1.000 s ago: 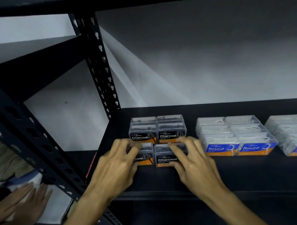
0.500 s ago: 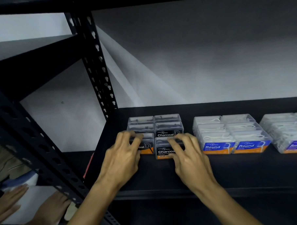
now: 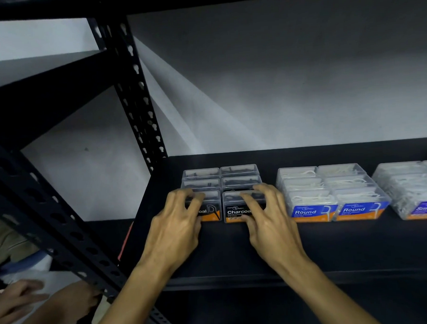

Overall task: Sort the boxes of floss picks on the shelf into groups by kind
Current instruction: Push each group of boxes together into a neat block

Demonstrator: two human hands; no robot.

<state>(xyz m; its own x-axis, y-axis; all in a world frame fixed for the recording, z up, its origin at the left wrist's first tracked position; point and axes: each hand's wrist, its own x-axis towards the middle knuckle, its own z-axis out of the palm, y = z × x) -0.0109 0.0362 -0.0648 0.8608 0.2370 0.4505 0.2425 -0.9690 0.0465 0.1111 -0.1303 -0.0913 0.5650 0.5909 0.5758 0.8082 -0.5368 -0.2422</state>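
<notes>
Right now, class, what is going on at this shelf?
A person is sorting boxes of floss picks on a black shelf. The left hand and right hand each grip one of the two front Charcoal boxes, fingers over the lids, with the front pair close against the Charcoal rows behind. To the right stand a separate group of Round boxes and, at the frame edge, a third group with purple labels.

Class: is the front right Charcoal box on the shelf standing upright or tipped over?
Upright. The front right Charcoal box sits flat on the shelf, label facing forward and level, with the right hand gripping it.
</notes>
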